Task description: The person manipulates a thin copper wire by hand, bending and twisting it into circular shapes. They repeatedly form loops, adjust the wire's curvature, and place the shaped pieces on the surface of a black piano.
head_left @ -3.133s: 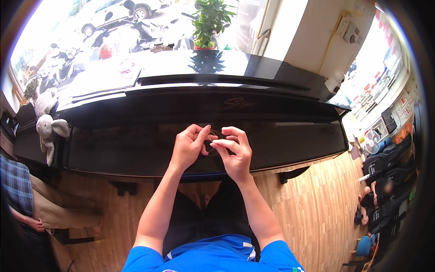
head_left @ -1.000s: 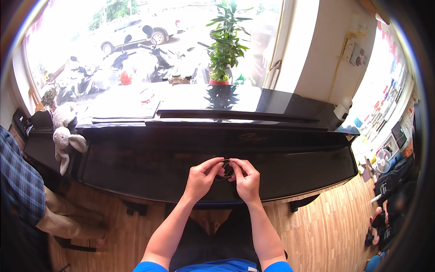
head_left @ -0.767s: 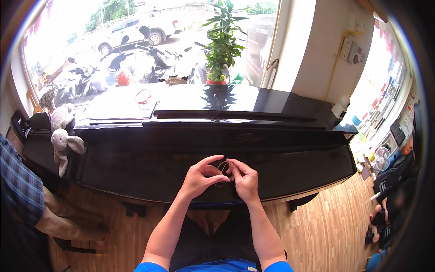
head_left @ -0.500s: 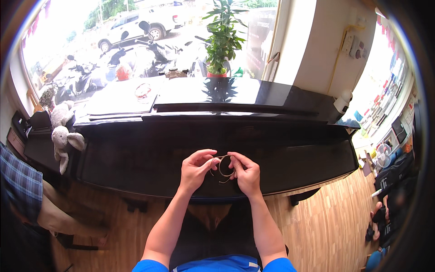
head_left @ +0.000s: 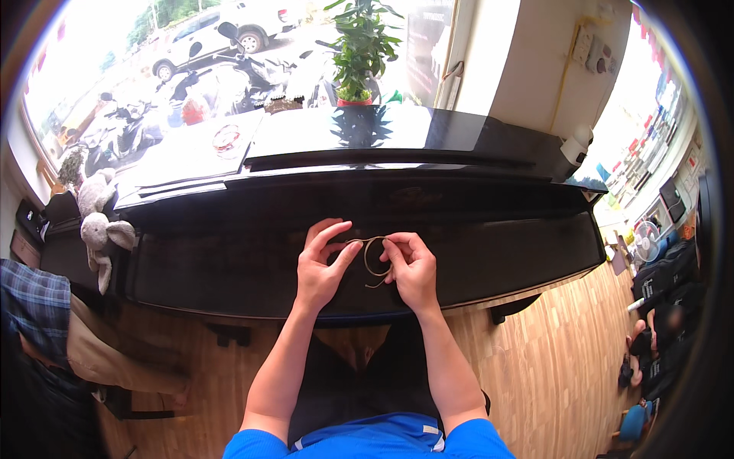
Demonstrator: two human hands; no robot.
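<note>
A thin tan cord [head_left: 366,258] is bent into a loop between my two hands, its loose end hanging below. My right hand [head_left: 414,269] pinches the loop's right side between thumb and fingers. At the other side, my left hand [head_left: 317,266] has the cord at its thumb tip, against a curled finger; the index finger stretches away from it. Both hands hover over the lowered lid of a black piano [head_left: 229,264]. How the cord crosses itself near the right fingertips is too small to make out.
Papers [head_left: 199,157] and a potted plant [head_left: 355,73] are on or behind the piano top. A grey plush rabbit [head_left: 95,229] hangs at its left end. A seated person in a plaid shirt [head_left: 34,302] is at the left. A white device [head_left: 577,145] stands at the right end.
Both hands and the cord sit slightly higher in the picture, as the whole view has shifted too. My left thumb and index finger have spread further apart. The cord loop remains between the hands.
</note>
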